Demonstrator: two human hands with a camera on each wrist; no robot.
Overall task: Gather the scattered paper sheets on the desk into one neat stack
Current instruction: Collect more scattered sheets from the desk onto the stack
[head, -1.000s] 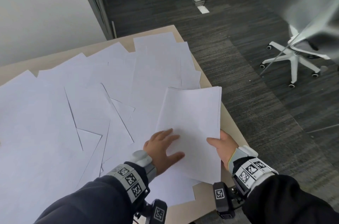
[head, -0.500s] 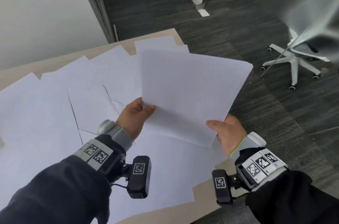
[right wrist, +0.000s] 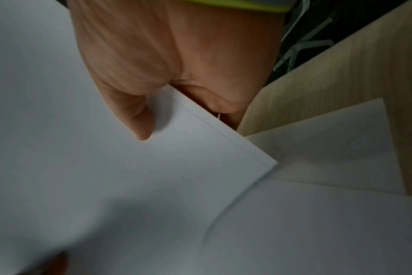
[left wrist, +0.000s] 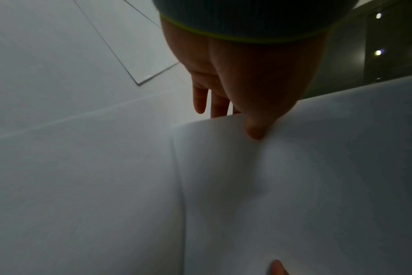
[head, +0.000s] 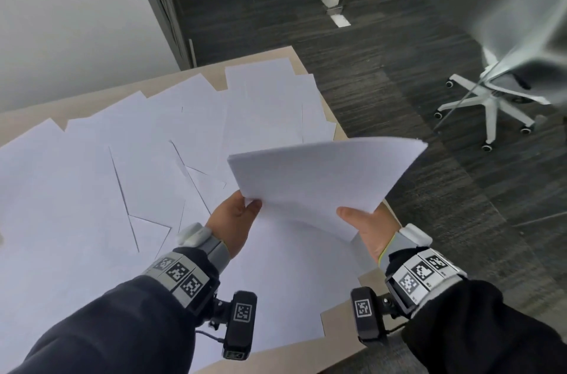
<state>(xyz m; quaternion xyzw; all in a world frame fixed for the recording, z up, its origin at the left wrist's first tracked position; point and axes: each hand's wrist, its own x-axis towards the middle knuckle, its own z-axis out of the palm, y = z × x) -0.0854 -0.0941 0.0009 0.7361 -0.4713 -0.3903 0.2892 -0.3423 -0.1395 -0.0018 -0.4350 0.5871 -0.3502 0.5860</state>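
Observation:
A thin bundle of white sheets (head: pixel 322 177) hangs above the desk's right side, bowed and tilted up at its far end. My left hand (head: pixel 237 215) pinches its near left corner, thumb on top (left wrist: pixel 255 130). My right hand (head: pixel 365 225) pinches the near right corner, thumb on top (right wrist: pixel 139 121). The bundle (right wrist: pixel 153 176) shows two edges close together at that corner. Several loose white sheets (head: pixel 129 177) lie overlapping across the beige desk (head: pixel 340 324), reaching its far right corner.
The desk's right edge (head: pixel 334 128) drops to dark carpet. A white swivel chair base (head: pixel 487 106) stands on the floor to the right. A wall and a glass door frame (head: pixel 171 14) rise behind the desk.
The bundle lay on the desk under both hands a second ago. Both hands lifted it and it stood steeply; now it has tipped flatter and lower, its far edge swung right.

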